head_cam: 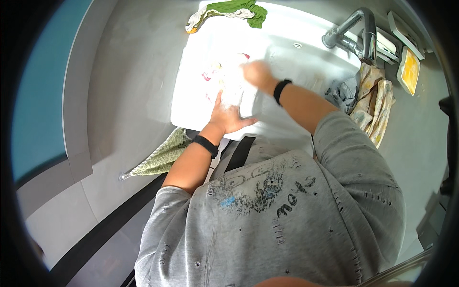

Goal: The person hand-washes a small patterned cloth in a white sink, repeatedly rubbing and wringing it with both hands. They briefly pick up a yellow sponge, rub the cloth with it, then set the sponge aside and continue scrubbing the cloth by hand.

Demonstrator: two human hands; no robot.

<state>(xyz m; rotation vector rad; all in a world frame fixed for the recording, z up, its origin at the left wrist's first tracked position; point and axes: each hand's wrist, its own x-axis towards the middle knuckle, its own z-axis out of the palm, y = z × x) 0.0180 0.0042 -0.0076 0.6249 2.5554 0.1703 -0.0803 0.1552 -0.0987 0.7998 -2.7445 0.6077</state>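
Note:
Before me is a white ceramic sink (301, 64) with a flat ledge on its left, washed out by glare. A wet white cloth with red marks (207, 76) lies on that ledge, its outline lost in the brightness. My left hand (227, 116) rests on the near end of the cloth, thumb and fingers spread, with a little foam by the fingertips. Above and to the right, my right hand (259, 75) is curled and motion-blurred at the cloth's right side. Whether it grips cloth or something else cannot be made out.
A green and white cloth (229, 10) drapes over the sink's back left corner. A chrome faucet (367, 34) stands at the back right. Grey fabric (343, 94) and a patterned cloth (380, 107) hang over the right rim. Beyond is a yellow-filled dish (410, 71). A green towel (163, 156) hangs at left.

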